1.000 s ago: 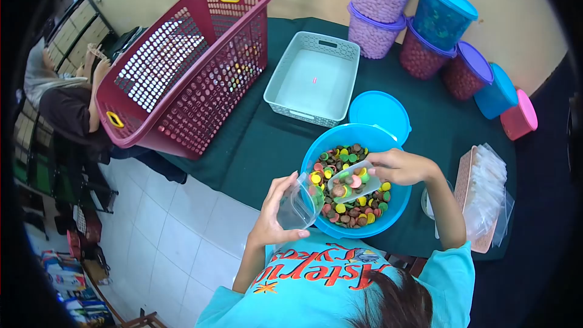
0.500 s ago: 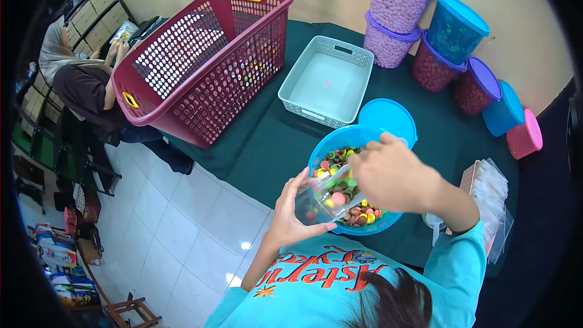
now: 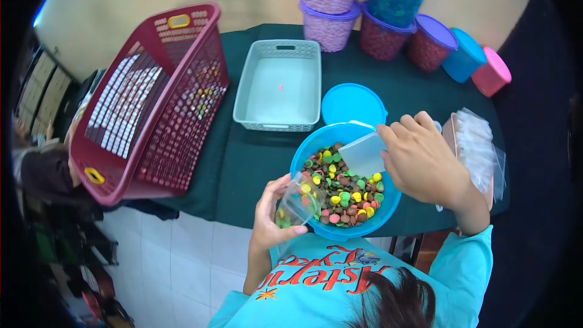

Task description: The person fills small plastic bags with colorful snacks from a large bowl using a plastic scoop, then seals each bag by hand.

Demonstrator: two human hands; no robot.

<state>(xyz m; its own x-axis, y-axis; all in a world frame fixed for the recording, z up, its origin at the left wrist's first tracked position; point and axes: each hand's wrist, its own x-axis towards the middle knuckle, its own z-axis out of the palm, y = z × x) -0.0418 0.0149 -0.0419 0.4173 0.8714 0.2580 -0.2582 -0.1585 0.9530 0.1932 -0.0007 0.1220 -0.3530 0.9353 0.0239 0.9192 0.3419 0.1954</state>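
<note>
A blue bowl [image 3: 303, 150] full of small coloured and brown candy discs [image 3: 345, 191] stands at the table's near edge. My left hand [image 3: 268, 215] holds a clear plastic bag [image 3: 297, 202] with a few candies in it, against the bowl's near left rim. Over the bowl's far right side, my right hand [image 3: 422, 159] grips a clear plastic scoop [image 3: 363, 153], which looks empty.
A blue lid [image 3: 353, 104] lies behind the bowl, a grey basket [image 3: 249, 91] beyond it. A large maroon basket [image 3: 146, 100] tilts at the left. Several lidded tubs [image 3: 331, 0] line the back. A tray of clear bags [image 3: 477, 146] sits right. Another person sits at the far left.
My right hand has lifted the scoop away from the bag and back over the bowl's far side. The bag now holds a few candies. My view has swung to the left.
</note>
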